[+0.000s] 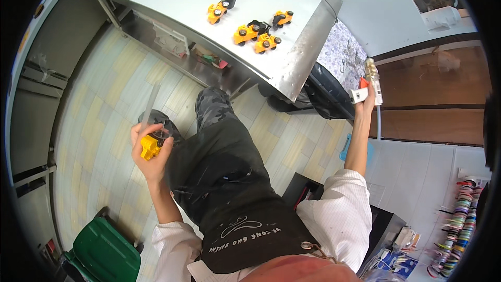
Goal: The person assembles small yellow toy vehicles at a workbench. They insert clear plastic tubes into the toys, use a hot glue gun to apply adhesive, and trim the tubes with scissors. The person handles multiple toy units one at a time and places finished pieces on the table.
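My left hand (153, 169) is closed around a small yellow toy construction vehicle (150, 148), out over the floor. A translucent strip (152, 99) rises above the same hand; whether the hand grips it too is unclear. Stretched out to the right, my right hand (365, 105) is closed on a white handheld device (377, 86) with a brass-coloured ribbed end and a red part. A grey hose or cable hangs below it. On the white table lie several yellow toy construction vehicles (245, 34) with black parts and wheels.
The table's metal edge (308, 47) lies ahead. A black-covered piece with a patterned top (342, 47) stands beside my right hand. At lower left is a green bin (104, 250). Ribbon spools (464, 214) line the right wall, above a cluttered dark cabinet (383, 230).
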### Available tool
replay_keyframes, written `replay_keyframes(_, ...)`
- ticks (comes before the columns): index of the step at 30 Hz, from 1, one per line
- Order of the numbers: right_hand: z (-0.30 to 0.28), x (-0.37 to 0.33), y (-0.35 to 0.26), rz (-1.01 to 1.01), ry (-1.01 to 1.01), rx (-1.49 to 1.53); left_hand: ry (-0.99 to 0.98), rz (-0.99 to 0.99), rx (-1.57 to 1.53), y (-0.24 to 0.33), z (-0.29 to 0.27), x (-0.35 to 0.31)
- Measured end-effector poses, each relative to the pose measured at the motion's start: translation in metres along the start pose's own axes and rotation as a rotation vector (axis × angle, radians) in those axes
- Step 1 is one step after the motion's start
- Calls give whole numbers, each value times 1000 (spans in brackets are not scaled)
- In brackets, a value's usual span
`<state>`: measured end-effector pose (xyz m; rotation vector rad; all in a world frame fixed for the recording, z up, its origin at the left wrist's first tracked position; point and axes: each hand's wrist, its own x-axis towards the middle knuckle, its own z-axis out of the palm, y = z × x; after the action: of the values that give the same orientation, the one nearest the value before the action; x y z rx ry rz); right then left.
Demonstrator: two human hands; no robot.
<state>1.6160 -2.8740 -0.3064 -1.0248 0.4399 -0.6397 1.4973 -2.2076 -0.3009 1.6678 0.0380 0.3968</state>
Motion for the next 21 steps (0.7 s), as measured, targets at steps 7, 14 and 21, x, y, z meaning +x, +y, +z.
replay_keyframes(7,-40,92,41,-15,117,-298,-23,-12,-26,7,9,6)
replay_keyframes(14,-49,60,13,-528,293,-1662,-30,-65,-113,12,18,11)
replay_keyframes(21,171,-204,-20,-830,-720,-726,-168,-48,-304,17,34,6)
